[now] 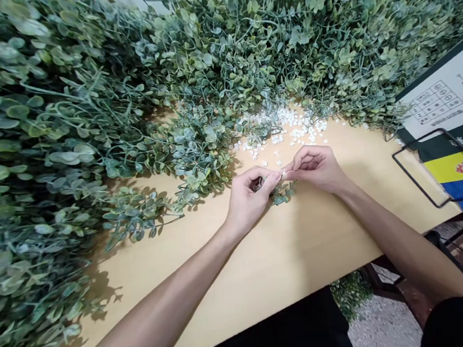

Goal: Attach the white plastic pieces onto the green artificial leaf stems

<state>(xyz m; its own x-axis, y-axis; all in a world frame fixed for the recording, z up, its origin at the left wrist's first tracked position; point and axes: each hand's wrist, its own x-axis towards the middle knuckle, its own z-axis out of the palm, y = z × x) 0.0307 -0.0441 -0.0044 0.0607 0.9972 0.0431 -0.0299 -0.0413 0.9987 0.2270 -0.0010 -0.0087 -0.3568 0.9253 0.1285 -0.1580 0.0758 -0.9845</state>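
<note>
My left hand (253, 193) is closed around a small sprig of artificial leaves (283, 192), whose greenery shows below the fingers. Close beside it, my right hand (313, 168) pinches a tiny white piece (284, 175) between thumb and finger. The fingertips of both hands almost meet at that piece, and its exact shape is too small to make out. Just beyond the hands lies a scattered heap of small white flower-shaped pieces (305, 129) on the tabletop (234, 273).
Artificial greenery (282, 34) is piled along the back and the left side (25, 163). A loose sprig (135, 212) lies left of my hands. At the right stands a printed cardboard box (457, 142) with a black wire frame (418, 180). More foliage (350, 296) sits below the table edge.
</note>
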